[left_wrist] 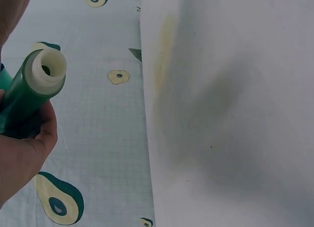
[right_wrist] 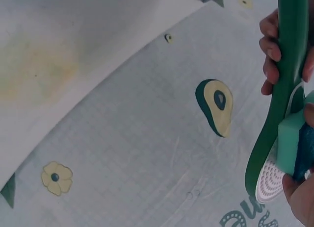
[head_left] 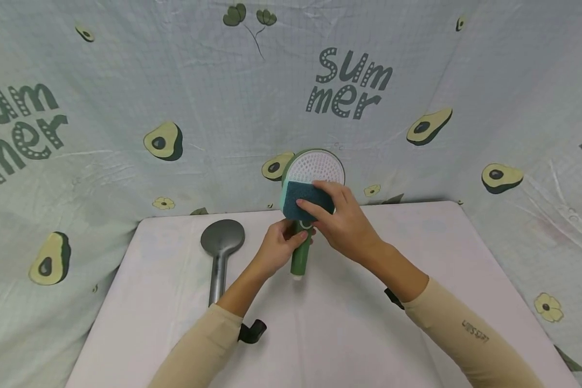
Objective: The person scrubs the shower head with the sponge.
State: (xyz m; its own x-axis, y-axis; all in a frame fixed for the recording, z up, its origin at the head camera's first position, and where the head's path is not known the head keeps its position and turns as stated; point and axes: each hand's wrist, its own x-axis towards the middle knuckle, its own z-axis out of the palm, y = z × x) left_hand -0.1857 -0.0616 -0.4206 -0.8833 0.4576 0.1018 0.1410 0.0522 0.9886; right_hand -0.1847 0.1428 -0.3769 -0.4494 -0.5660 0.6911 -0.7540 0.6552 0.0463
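A green shower head [head_left: 315, 165] with a white nozzle face is held up over the far part of the table, handle pointing down. My left hand [head_left: 277, 245] grips its handle just below the head. In the left wrist view the handle's white threaded end [left_wrist: 49, 69] faces the camera. With fingers and thumb, my right hand [head_left: 346, 223] pinches a sponge [head_left: 303, 199], teal with a dark blue scouring side. The sponge lies against the lower part of the nozzle face, as the right wrist view also shows, and hides part of it.
On the white table [head_left: 359, 334], a grey shower head [head_left: 222, 237] lies left of my left forearm, which covers its handle's lower end. A black fitting [head_left: 253, 331] sits beside that forearm. Another black piece [head_left: 394, 298] shows partly behind my right forearm. A patterned curtain [head_left: 223, 108] hangs behind.
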